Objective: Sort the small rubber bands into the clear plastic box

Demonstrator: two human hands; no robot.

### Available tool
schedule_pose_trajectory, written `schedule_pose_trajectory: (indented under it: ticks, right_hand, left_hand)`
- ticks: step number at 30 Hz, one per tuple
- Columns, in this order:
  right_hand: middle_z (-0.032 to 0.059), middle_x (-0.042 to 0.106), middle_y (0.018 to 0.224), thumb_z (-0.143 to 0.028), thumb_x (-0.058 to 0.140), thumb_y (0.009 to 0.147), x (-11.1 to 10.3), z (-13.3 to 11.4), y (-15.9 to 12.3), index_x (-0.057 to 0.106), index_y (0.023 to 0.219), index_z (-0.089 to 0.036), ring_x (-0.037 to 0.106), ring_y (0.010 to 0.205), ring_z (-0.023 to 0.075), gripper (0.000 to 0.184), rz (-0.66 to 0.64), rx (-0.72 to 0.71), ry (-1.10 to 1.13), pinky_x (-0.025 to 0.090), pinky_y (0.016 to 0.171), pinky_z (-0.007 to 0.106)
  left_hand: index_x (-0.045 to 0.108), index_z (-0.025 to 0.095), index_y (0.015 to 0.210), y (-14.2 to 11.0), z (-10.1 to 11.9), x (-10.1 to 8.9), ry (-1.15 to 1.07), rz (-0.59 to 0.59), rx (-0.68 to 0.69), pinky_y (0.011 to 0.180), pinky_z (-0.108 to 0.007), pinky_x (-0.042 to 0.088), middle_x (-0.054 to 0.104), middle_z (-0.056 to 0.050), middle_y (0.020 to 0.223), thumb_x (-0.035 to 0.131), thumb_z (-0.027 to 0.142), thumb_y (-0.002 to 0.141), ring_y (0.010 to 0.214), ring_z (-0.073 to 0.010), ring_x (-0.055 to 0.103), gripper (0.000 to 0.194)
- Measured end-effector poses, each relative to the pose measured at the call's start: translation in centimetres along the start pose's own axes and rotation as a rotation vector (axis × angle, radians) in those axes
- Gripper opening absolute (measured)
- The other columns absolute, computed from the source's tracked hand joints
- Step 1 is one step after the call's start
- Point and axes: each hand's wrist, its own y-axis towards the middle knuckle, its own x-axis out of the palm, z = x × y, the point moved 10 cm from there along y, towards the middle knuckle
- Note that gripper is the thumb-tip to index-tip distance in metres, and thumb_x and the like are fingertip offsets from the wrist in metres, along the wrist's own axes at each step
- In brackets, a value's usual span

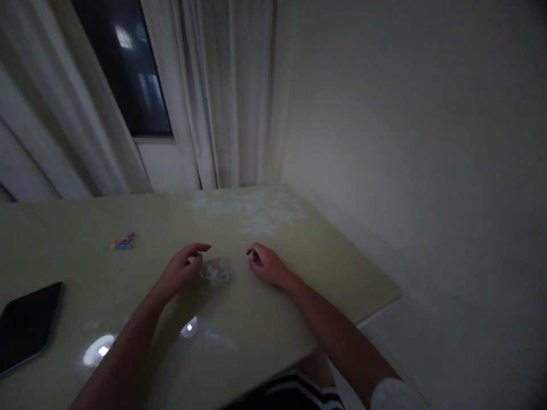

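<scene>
My left hand (pixel 188 266) is over the table, its index finger stretched forward and a gap showing between finger and thumb. Right beside its thumb is a small pale, clear-looking thing (pixel 216 272); it is blurred, and I cannot make out its kind. Whether the left thumb touches it I cannot tell. My right hand (pixel 268 266) is across from it, fingers curled in toward the palm, with nothing visible in them. A short space separates the right hand from the pale thing.
A small heap of bright coloured pieces (pixel 123 242) lies farther left on the glossy table (pixel 256 319). A dark tablet-like device (pixel 32 324) rests at the left. Curtains (pixel 239 97) and a dark window (pixel 132 74) are behind; a wall (pixel 405 142) stands to the right.
</scene>
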Motion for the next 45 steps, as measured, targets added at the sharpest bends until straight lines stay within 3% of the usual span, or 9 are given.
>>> schedule_pose_trajectory:
  ticks: [6, 15, 25, 28, 32, 35, 37, 42, 45]
  right_hand:
    - [0.0102, 0.069, 0.115, -0.055, 0.089, 0.078, 2.3, -3.4, -1.0, 0.066, 0.131, -0.019, 0.066, 0.104, 0.0240, 0.069, -0.188, -0.255, -0.005, 0.050, 0.096, 0.036]
    - [0.0148, 0.069, 0.125, -0.062, 0.088, 0.076, 2.8, -4.3, -1.3, 0.064, 0.135, -0.017, 0.065, 0.115, 0.0289, 0.078, -0.187, -0.286, -0.055, 0.049, 0.104, 0.041]
    - [0.0138, 0.068, 0.123, -0.062, 0.088, 0.075, 2.7, -4.4, -1.3, 0.057, 0.140, -0.017, 0.064, 0.113, 0.0302, 0.085, -0.148, -0.249, -0.100, 0.049, 0.104, 0.043]
    - [0.0125, 0.061, 0.131, -0.053, 0.087, 0.077, 2.4, -3.7, -1.2, 0.053, 0.144, -0.020, 0.062, 0.116, 0.0285, 0.083, -0.137, -0.227, -0.105, 0.050, 0.104, 0.041]
    - [0.0105, 0.051, 0.135, -0.012, 0.064, 0.089, -0.7, 0.7, -0.3, 0.057, 0.135, -0.021, 0.062, 0.108, 0.0210, 0.047, 0.084, 0.058, -0.157, 0.050, 0.098, 0.037]
    - [0.0098, 0.054, 0.127, -0.002, 0.054, 0.088, -1.7, 2.5, -0.1, 0.060, 0.124, -0.019, 0.061, 0.102, 0.0189, 0.041, 0.135, 0.134, -0.154, 0.050, 0.096, 0.036]
    - [0.0091, 0.057, 0.123, -0.002, 0.054, 0.090, -1.4, 2.4, 0.1, 0.061, 0.121, -0.019, 0.061, 0.101, 0.0188, 0.036, 0.106, 0.111, -0.142, 0.050, 0.095, 0.035]
    - [0.0085, 0.064, 0.120, -0.022, 0.062, 0.101, 0.5, -0.5, -0.2, 0.064, 0.122, -0.019, 0.064, 0.101, 0.0186, 0.022, -0.038, -0.023, -0.086, 0.050, 0.094, 0.033]
    - [0.0103, 0.066, 0.118, -0.048, 0.076, 0.094, 1.6, -2.5, -0.7, 0.065, 0.127, -0.018, 0.065, 0.105, 0.0225, 0.046, -0.147, -0.139, -0.047, 0.051, 0.096, 0.036]
  left_hand:
    - [0.078, 0.021, 0.115, -1.2, -0.5, 4.1, -0.085, -0.322, -0.037, 0.082, -0.041, 0.063, 0.079, -0.015, 0.120, 0.083, 0.060, 0.067, 0.099, -0.0325, 0.076, 0.062]
    - [0.075, 0.017, 0.108, -1.1, 0.9, 6.0, -0.121, -0.173, 0.024, 0.083, -0.044, 0.064, 0.081, -0.013, 0.101, 0.072, 0.063, 0.077, 0.092, -0.0325, 0.078, 0.056]
    - [0.076, 0.018, 0.120, -1.6, 3.1, 7.1, -0.086, -0.264, 0.123, 0.095, -0.040, 0.058, 0.081, -0.012, 0.119, 0.049, 0.058, 0.096, 0.107, -0.0300, 0.075, 0.054]
    - [0.078, 0.020, 0.113, -1.0, 2.3, 5.1, 0.055, -0.138, 0.075, 0.085, -0.035, 0.057, 0.083, -0.009, 0.108, 0.045, 0.058, 0.096, 0.097, -0.0278, 0.076, 0.053]
    - [0.078, 0.018, 0.092, -0.6, 0.3, -1.1, 0.271, 0.181, -0.089, 0.060, -0.032, 0.044, 0.069, -0.005, 0.063, 0.035, 0.057, 0.098, 0.061, -0.0250, 0.066, 0.059]
    - [0.077, 0.020, 0.088, -0.4, -0.1, -3.6, 0.266, 0.259, -0.091, 0.059, -0.031, 0.043, 0.062, -0.002, 0.057, 0.036, 0.060, 0.096, 0.060, -0.0242, 0.064, 0.058]
    - [0.077, 0.019, 0.092, -0.2, -0.1, -3.6, 0.189, 0.203, -0.065, 0.065, -0.032, 0.049, 0.070, -0.004, 0.069, 0.042, 0.064, 0.092, 0.070, -0.0255, 0.069, 0.056]
    - [0.077, 0.024, 0.117, -0.8, -0.6, 0.4, -0.004, -0.193, -0.065, 0.082, -0.037, 0.060, 0.077, -0.013, 0.126, 0.077, 0.069, 0.071, 0.108, -0.0325, 0.073, 0.065]
    - [0.076, 0.024, 0.121, -1.6, -0.8, 2.2, -0.057, -0.340, -0.080, 0.085, -0.040, 0.062, 0.078, -0.014, 0.122, 0.085, 0.063, 0.064, 0.107, -0.0337, 0.073, 0.070]
